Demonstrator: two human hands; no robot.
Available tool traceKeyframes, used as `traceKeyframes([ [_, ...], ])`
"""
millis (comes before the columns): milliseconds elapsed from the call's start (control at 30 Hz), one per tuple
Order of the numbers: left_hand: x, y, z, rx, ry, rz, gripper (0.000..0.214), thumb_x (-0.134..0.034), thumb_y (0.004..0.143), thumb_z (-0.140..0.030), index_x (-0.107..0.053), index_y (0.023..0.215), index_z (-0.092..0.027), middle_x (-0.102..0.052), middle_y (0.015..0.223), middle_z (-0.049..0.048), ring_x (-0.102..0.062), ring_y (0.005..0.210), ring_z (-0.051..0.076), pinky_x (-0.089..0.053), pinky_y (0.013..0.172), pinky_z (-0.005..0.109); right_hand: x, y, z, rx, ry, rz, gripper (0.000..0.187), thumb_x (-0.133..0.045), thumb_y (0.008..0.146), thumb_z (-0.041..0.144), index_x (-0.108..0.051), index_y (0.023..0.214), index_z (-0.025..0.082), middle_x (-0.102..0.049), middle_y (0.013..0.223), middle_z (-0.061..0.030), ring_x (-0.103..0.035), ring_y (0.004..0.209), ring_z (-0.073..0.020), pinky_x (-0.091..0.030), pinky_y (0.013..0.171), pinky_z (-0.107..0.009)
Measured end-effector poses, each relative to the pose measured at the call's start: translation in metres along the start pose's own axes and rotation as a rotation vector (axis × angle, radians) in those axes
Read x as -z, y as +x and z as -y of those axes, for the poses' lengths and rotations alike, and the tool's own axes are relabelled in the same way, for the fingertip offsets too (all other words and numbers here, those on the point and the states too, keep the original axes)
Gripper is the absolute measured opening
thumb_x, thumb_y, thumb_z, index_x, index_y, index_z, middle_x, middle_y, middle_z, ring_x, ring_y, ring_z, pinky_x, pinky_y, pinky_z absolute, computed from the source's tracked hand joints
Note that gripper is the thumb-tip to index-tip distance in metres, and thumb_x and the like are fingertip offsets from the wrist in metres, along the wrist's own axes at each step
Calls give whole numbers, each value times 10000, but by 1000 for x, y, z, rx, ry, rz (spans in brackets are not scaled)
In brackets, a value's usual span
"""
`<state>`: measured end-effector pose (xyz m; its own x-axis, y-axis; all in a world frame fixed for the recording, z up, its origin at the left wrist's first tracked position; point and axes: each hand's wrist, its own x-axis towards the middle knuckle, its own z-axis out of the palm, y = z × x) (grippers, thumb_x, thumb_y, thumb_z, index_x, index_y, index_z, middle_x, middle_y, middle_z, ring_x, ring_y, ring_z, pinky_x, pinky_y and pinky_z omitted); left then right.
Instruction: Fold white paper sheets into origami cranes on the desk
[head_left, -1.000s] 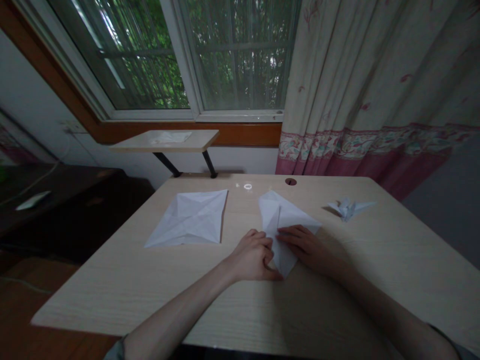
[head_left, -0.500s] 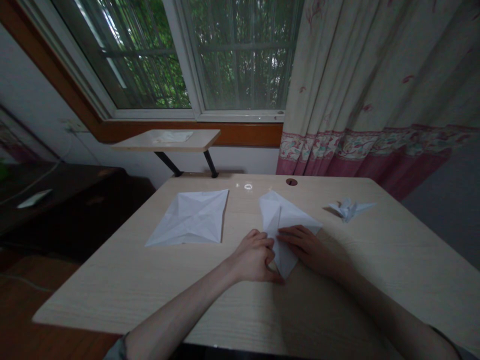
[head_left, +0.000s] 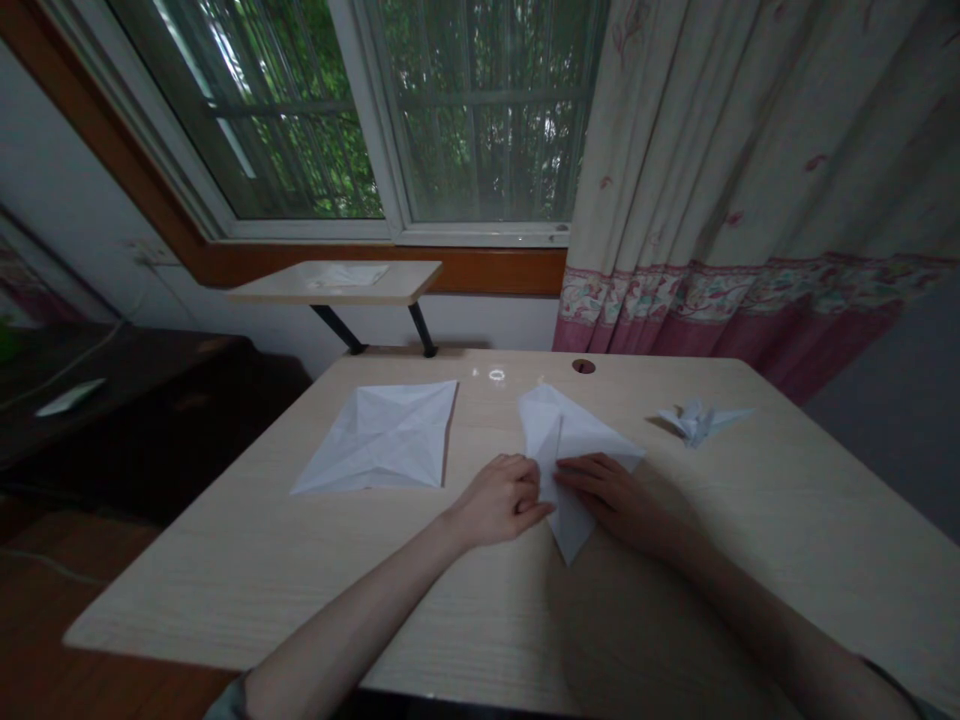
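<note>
A partly folded sheet of white paper point(head_left: 596, 430) lies on the desk in front of me, one long flap turned inward and a pointed corner toward me. At its left edge, my left hand point(head_left: 499, 500) has its fingers curled against the paper and its thumb stretched along the fold. My right hand point(head_left: 611, 500) presses on the sheet from the right, fingers extended flat across it, covering part of the flap. To the right stands a folded paper crane point(head_left: 696, 422). Left of my hands a creased, unfolded paper square point(head_left: 390, 435) rests flat.
The pale wooden desk point(head_left: 315, 590) has a round cable hole point(head_left: 583, 367) near its back edge. A small raised shelf point(head_left: 277, 288) at the back left carries a white paper point(head_left: 352, 274). Behind are a window and a patterned curtain point(head_left: 675, 200).
My left hand has moved slightly up and away from the paper's near corner; its thumb has drawn up from that tip. My right hand stays in place on the sheet.
</note>
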<state>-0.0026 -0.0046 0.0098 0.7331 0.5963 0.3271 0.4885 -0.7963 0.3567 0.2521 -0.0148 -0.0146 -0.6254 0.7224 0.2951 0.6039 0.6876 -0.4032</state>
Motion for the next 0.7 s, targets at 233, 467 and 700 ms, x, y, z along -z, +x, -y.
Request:
traceKeyframes([
  [233,-1,-1,4,-6,-18,-115,310,-541,973,-310,-678,726,-182,-706,968,44,-644,899,176,-477,851,338,0,1,1,1,-4,7,483,-462,955,118,-560,1388,310,-618,1359,-51,-543,1237,-218,-453,1063,-449],
  [467,-1,0,5,-5,28,-90,336,-493,991,-293,-683,736,-187,-720,906,34,-658,842,160,-504,810,301,-2,0,-2,1,-6,8,488,-461,948,113,-566,1382,312,-609,1368,-45,-536,1243,-221,-450,1069,-452],
  [700,2,1,5,16,32,-54,338,-460,998,-280,-665,745,-191,-733,889,21,-680,827,152,-513,791,274,0,0,-1,-13,-12,23,473,-459,956,122,-572,1376,309,-603,1384,-45,-532,1254,-225,-440,1078,-464],
])
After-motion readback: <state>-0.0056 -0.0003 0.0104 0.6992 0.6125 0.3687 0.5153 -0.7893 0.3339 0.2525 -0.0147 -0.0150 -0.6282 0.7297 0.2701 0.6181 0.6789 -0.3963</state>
